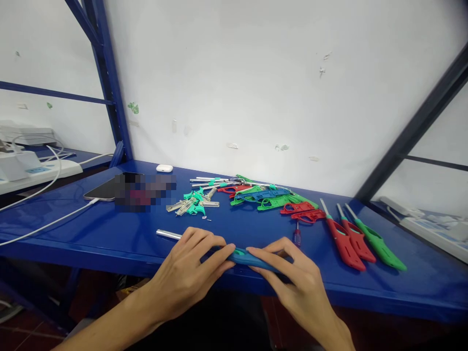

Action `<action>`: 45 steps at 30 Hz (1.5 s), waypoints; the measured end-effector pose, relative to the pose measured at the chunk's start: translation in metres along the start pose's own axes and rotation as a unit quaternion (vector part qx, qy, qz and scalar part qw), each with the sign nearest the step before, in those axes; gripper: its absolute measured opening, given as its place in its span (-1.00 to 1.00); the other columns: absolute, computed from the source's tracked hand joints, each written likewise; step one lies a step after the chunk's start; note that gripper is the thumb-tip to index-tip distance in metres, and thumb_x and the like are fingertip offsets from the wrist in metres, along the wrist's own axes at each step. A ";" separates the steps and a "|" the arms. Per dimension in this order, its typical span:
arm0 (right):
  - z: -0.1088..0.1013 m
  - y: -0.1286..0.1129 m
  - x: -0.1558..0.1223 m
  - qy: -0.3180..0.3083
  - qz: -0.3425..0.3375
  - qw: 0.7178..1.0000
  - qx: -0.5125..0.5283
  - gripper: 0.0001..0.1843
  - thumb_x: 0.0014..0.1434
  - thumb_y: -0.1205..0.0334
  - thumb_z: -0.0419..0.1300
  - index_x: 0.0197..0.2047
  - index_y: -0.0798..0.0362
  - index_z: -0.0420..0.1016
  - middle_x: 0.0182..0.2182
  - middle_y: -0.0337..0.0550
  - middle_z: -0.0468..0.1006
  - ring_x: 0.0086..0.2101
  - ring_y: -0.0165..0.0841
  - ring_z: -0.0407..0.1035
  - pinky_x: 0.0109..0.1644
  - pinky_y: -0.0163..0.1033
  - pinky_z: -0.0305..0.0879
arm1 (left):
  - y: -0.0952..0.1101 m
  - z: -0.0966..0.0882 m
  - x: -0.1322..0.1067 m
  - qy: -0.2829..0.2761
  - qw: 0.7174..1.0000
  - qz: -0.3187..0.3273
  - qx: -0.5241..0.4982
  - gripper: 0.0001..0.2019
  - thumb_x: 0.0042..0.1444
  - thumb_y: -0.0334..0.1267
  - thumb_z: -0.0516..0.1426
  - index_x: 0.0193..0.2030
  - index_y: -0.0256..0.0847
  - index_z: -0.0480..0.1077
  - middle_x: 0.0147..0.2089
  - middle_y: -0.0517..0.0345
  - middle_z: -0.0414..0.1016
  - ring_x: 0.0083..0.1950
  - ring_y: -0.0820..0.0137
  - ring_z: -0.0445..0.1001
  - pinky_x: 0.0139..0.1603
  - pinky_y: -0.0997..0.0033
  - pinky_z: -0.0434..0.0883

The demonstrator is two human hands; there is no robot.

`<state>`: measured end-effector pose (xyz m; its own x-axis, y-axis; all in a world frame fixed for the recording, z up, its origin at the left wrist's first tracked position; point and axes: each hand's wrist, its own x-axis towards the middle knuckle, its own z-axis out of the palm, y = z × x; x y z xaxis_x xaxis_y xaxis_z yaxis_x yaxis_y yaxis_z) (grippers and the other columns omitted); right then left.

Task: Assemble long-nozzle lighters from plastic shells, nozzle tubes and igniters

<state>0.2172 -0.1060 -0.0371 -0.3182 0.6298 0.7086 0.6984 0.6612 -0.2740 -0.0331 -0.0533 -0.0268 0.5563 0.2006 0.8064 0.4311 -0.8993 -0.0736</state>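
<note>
Both hands hold one blue long-nosed lighter (244,256) lying along the front of the blue shelf (109,234). My left hand (190,273) wraps its fingers over the lighter's left part, where the metal tube (168,235) sticks out to the left. My right hand (288,275) grips the blue handle end, fingers curled over it. A small red-handled screwdriver (297,236) lies just behind my right hand.
Finished lighters, two red (345,243) and one green (378,243), lie at the right. Loose coloured handle shells (270,197) and metal parts with teal pieces (193,202) sit mid-shelf. A phone (106,190) on a cable and an earbud case (164,168) lie left.
</note>
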 end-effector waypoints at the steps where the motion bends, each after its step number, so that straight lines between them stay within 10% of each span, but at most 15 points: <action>1: 0.000 0.000 0.001 -0.005 -0.001 1.000 -0.008 -0.61 0.40 0.35 0.26 0.23 -0.16 0.53 -0.16 -0.16 0.55 -0.25 -0.33 0.49 -0.18 -0.22 0.46 | 0.000 0.000 0.000 0.000 1.000 0.003 0.000 -0.81 0.41 -0.44 0.15 0.11 -0.32 0.47 -0.10 -0.03 0.56 -0.13 0.25 0.44 -0.12 0.20 0.33; 9: 0.001 0.000 0.001 -0.014 -0.030 0.999 -0.040 -0.64 0.42 0.30 0.26 0.22 -0.16 0.48 -0.03 -0.26 0.70 -0.11 -0.31 0.60 0.14 -0.13 0.39 | 0.004 0.001 0.002 -0.018 1.000 0.003 -0.012 -0.77 0.42 -0.44 0.10 0.15 -0.32 0.46 -0.15 -0.03 0.50 -0.18 0.26 0.39 -0.18 0.22 0.35; 20: -0.004 0.002 0.005 -0.029 -0.074 0.997 -0.008 -0.60 0.41 0.34 0.27 0.26 -0.10 0.47 0.00 -0.24 0.74 -0.11 -0.34 0.65 -0.09 -0.18 0.42 | 0.009 0.004 0.002 0.035 0.997 0.035 -0.063 -0.79 0.28 -0.61 0.17 0.01 -0.40 0.49 -0.27 0.05 0.54 -0.24 0.32 0.37 -0.27 0.25 0.30; 34: -0.014 0.004 0.000 0.009 0.024 0.995 0.097 -0.55 0.32 0.44 0.32 0.17 -0.23 0.60 0.04 -0.36 0.71 -0.01 -0.35 0.63 0.13 -0.36 0.52 | -0.009 -0.005 0.000 0.040 0.998 0.005 -0.051 -0.75 0.30 -0.58 0.20 0.07 -0.31 0.50 -0.25 0.06 0.52 -0.23 0.32 0.39 -0.23 0.26 0.35; 45: -0.016 0.002 0.005 0.122 0.098 0.985 0.074 -0.70 0.32 0.35 0.31 0.01 -0.23 0.68 -0.03 -0.37 0.74 -0.03 -0.31 0.64 0.14 -0.30 0.54 | -0.043 -0.035 -0.008 -0.099 0.986 -0.136 0.019 -0.56 0.42 -0.21 0.14 0.39 -0.13 0.32 0.31 -0.09 0.45 0.33 0.05 0.38 0.33 -0.09 0.33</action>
<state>0.2274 -0.1077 -0.0235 -0.0098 0.6467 0.7627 0.6250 0.5994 -0.5001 -0.0808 -0.0300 -0.0092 0.5426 0.5077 0.6692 0.6078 -0.7872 0.1043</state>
